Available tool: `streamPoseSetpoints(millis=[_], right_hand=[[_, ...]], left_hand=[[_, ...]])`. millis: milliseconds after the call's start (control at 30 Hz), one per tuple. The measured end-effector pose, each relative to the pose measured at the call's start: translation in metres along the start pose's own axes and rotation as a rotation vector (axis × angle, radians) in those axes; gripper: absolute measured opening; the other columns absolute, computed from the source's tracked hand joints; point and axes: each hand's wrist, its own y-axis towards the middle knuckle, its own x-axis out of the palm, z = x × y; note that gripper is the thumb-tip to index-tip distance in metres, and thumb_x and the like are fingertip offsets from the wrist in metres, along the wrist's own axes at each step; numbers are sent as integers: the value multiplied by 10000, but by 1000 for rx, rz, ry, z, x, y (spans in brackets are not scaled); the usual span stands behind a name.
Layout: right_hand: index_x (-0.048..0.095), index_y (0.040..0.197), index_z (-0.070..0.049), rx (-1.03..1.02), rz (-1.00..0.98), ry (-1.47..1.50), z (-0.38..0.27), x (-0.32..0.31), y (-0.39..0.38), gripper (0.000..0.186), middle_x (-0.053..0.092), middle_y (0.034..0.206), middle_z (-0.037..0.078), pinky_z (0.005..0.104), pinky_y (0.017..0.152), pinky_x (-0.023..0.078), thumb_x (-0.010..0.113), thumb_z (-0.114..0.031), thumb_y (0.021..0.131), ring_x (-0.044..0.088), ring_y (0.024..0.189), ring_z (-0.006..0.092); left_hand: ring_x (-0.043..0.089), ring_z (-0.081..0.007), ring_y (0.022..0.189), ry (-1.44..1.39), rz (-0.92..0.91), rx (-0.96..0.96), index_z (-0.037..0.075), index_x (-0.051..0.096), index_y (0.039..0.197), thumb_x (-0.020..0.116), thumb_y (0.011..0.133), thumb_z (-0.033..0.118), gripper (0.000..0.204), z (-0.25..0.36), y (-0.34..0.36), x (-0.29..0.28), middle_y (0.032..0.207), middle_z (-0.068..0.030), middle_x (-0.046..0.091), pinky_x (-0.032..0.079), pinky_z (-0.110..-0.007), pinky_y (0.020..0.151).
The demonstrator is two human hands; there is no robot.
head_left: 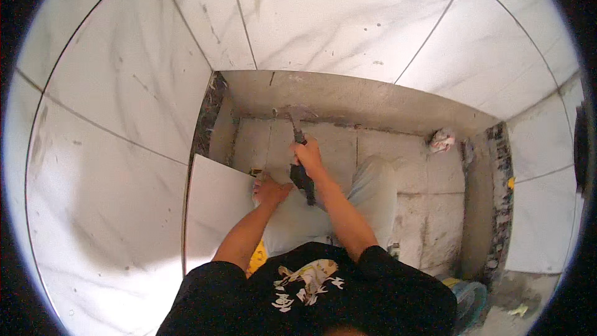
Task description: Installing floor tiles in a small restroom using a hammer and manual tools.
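My right hand [307,154] is closed round the dark handle of a hammer [303,182]. The hammer's metal head points away from me, near the foot of the far grey wall face [348,99]. My left hand [272,191] is lower and to the left, over my leg, with its thumb apart from the fingers. Its fingertips are at the right edge of a white tile [219,199], which stands along the left side. Just beyond those fingers is a small yellow and black thing [255,172], mostly hidden.
Marbled white tiles [348,18] line the walls above a sunken grey tiled floor [410,165]. A crumpled white and red wrapper [442,140] lies at the far right corner. Rough dark edges [499,174] run down the right side. A bluish coil-like thing [469,302] is near right.
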Motion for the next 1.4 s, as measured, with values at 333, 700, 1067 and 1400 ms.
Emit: streamPoseSetpoints(millis=[333, 700, 1067, 1400], right_hand=[[410, 691, -145, 421, -119, 425, -43, 16, -16, 221, 338, 562, -54, 246, 395, 264, 580, -197, 823, 311, 435, 75], [398, 655, -168, 871, -380, 161, 46, -105, -32, 260, 333, 522, -70, 219, 359, 290, 586, -129, 830, 326, 399, 61], [403, 640, -174, 742, -569, -35, 54, -115, -36, 254, 325, 515, -67, 249, 387, 284, 588, -147, 811, 309, 396, 73], [457, 691, -155, 930, -498, 302, 64, -152, -15, 190, 361, 513, -71, 230, 378, 323, 550, -143, 856, 366, 405, 52]], left_hand=[[412, -425, 1189, 132, 346, -111, 104, 278, 1382, 666, 688, 491, 884, -69, 45, 40, 1310, -259, 395, 358, -520, 956], [387, -337, 1214, 77, 1058, -45, 65, 481, 1229, 575, 718, 127, 523, -72, -201, -113, 1262, -157, 436, 293, -455, 999], [409, -314, 1148, 429, 1010, -311, 99, 451, 1264, 643, 728, 201, 579, -68, -204, -125, 1214, -135, 436, 298, -493, 979], [448, -314, 1051, 414, 1126, -245, 91, 520, 1081, 634, 725, 138, 377, -56, -189, -143, 1054, -115, 472, 355, -446, 891]])
